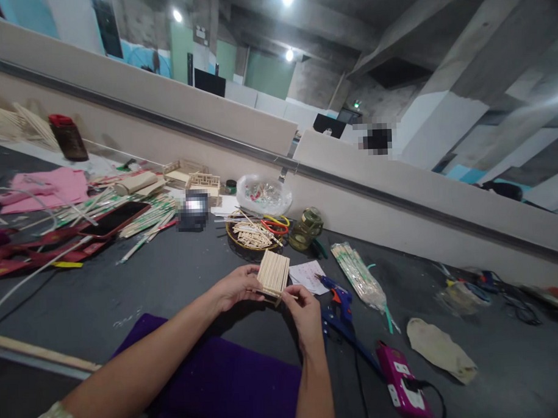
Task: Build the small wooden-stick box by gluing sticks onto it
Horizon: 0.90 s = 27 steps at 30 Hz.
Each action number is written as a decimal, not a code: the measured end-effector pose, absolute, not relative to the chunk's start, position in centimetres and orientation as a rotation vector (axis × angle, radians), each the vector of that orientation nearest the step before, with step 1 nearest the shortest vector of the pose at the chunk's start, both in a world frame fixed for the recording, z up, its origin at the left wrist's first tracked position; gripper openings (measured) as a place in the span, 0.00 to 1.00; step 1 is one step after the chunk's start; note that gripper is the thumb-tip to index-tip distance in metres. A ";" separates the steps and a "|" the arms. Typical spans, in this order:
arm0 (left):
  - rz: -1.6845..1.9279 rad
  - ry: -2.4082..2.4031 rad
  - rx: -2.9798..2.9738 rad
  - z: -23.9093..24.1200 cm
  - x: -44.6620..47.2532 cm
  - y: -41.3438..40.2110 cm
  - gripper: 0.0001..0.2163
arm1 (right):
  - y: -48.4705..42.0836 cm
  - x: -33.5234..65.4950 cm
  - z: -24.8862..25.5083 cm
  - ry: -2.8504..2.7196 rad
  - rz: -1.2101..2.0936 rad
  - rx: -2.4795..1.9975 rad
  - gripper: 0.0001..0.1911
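At centre: two hands, the left hand [238, 288] and the right hand [305, 304], with one slatted stick model [274, 271]. Just above: one round basket [249, 246], its sticks [252, 234] too many to count, and one glass jar [307, 228]. Right of centre: one glue gun [340, 295], one plastic-wrapped stick pack [359, 276]. Lower right: one power strip [401, 378]. Left: one smartphone [116, 219], one red-lidded bottle [70, 140].
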State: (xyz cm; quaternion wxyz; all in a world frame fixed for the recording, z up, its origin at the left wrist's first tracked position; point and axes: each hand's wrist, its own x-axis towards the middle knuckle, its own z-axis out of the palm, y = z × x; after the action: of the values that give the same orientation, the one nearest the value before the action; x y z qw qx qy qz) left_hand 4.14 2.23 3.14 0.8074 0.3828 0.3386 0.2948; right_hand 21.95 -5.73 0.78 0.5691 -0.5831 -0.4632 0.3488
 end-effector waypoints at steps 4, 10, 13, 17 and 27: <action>0.606 0.739 0.776 3.3 4.1 2.4 0.26 | -6.2 22.2 0.7 -1.173 0.769 -1.429 0.10; 0.604 0.753 0.739 3.5 3.9 2.7 0.23 | -6.1 22.3 0.7 -1.205 0.752 -1.425 0.09; 0.600 0.765 0.733 3.4 3.9 2.7 0.23 | -6.1 22.4 0.5 -1.213 0.726 -1.418 0.09; 0.606 0.763 0.728 3.2 3.9 2.8 0.24 | -6.0 22.5 0.4 -1.200 0.704 -1.428 0.09; 0.612 0.761 0.731 3.4 3.9 2.7 0.23 | -5.9 22.4 0.2 -1.206 0.704 -1.429 0.09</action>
State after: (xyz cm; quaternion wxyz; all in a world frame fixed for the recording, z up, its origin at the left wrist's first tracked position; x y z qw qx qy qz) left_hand 3.92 2.69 3.37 0.8198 0.3432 0.3572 0.2874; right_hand 22.38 -5.86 0.24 0.5412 -0.6015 -0.5075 0.2963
